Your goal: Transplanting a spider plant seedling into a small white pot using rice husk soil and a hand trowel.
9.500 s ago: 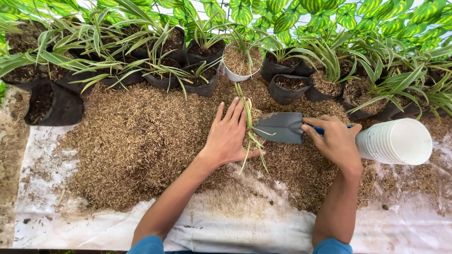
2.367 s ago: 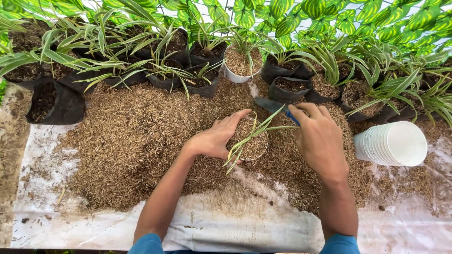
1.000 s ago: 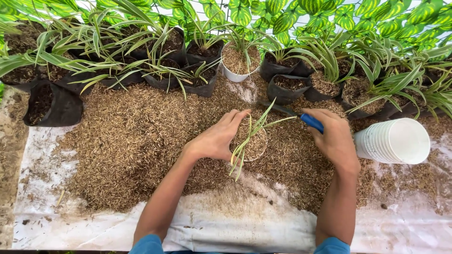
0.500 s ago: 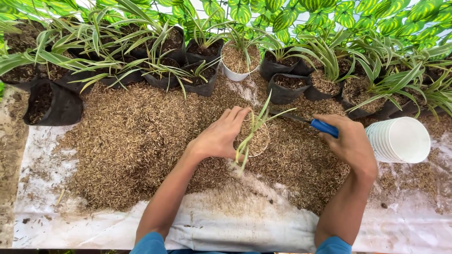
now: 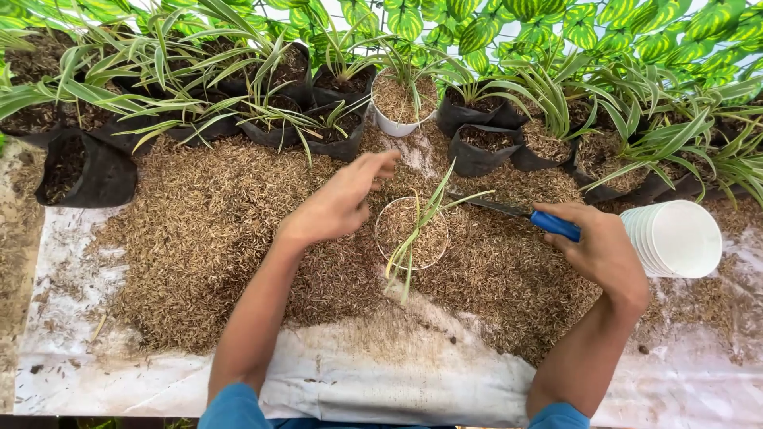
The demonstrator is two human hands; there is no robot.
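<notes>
Holding a trowel point(image 5: 509, 213) by its blue handle, the right hand point(image 5: 594, 248) sits right of the small white cup point(image 5: 412, 232); fingers wrapped shut round the handle, dark blade edge-on, tip pointing at the cup's upper right rim.

Left hand point(image 5: 338, 202) is just upper left of the cup, off it, fingers loosely extended and half open, gripping nothing. Fingertips point toward the potted row behind the cup.

Cup: upright, sunk in the husk pile point(image 5: 222, 238), filled near the rim with the same brown husk. A thin seedling point(image 5: 421, 226) with striped green leaves stands in it; some leaves rise toward the trowel, others droop over the cup's near rim.

Containers relative to the cup:
- Far right, beyond the right hand: stack of white cups point(image 5: 675, 238) lying on its side, round bottom toward the camera.
- Straight behind: white round pot point(image 5: 401, 103), husk-filled, planted.
- Behind right and behind left: row of black soft grow bags point(image 5: 485, 151), planted, dark soil or husk on top.
- Far left: one black bag point(image 5: 79, 171) apart from the row, slumped, mouth open.

No labels or signs legible on any of these.

Nearer than the cup: white sheet point(image 5: 397, 381) under the husk, dirty, creased. Behind everything: backdrop of green striped leaves point(image 5: 556, 24).
</notes>
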